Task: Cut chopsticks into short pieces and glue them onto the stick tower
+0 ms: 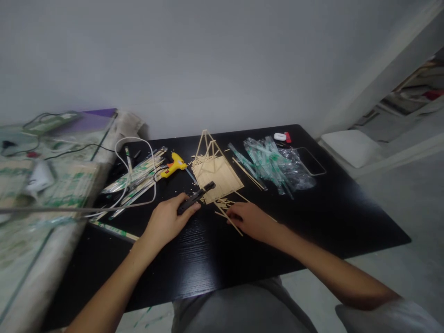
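My left hand (166, 222) is closed around a black cutter tool (197, 196) whose tip points toward a flat base of wooden sticks (218, 178). An open pyramid frame of thin sticks (207, 144) stands at the far edge of that base. My right hand (248, 219) rests fingers-down on a small pile of loose wooden sticks (225, 208) in front of the base; its fingers are curled on them. Both hands lie on the black table (329, 212).
A yellow glue gun (174, 165) with a white cord (133, 141) lies left of the base, next to wrapped chopsticks (138, 178). A heap of clear wrappers (277, 166) sits to the right, with a small white and red object (281, 137) behind it. A cluttered surface borders the left.
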The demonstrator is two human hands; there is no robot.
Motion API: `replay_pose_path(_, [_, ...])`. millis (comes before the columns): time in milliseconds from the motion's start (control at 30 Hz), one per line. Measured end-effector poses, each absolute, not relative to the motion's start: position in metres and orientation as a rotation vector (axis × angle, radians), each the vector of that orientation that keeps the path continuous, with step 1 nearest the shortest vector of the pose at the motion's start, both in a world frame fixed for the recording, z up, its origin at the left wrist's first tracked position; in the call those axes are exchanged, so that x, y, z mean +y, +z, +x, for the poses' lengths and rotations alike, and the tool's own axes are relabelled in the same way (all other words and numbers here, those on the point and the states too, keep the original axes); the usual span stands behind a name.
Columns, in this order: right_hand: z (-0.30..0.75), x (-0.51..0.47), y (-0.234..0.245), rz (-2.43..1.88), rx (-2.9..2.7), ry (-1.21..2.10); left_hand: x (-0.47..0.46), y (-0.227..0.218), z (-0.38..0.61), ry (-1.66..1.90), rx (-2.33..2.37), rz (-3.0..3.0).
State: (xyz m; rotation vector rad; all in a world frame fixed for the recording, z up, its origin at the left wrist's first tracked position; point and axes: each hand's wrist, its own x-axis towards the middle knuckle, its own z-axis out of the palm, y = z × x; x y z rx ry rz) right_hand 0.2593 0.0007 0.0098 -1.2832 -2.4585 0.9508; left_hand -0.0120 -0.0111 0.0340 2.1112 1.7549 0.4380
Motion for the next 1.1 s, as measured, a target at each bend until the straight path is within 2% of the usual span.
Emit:
replay_pose_path(267, [0.254,0.005,0.003,-1.155,-2.312,0.795,-0.014,0.031,-0.003,0.509,1.507,2.072])
replay_pose_path(367, [0.247,0.001,0.015,-1.150,-2.043,0.976,-0.016,0.028,-0.002,0.484,1.511,2.048])
replay_pose_path(500, [0.232,-0.004,0.021,-1.078,-1.652,1.430,-0.019,0.027,0.001,0.437,1.509,2.013])
replay_pose_path(567, [0.226,-0.005,0.017,-1.068,-1.539,1.521,-0.020,0.027,0.001,0.423,1.510,2.001])
replay_pose_path(1100, [0.219,-0.004,0.007,-1.100,-1.436,1.589,-0.022,0.019,0.000,0.408,1.551,2.058])
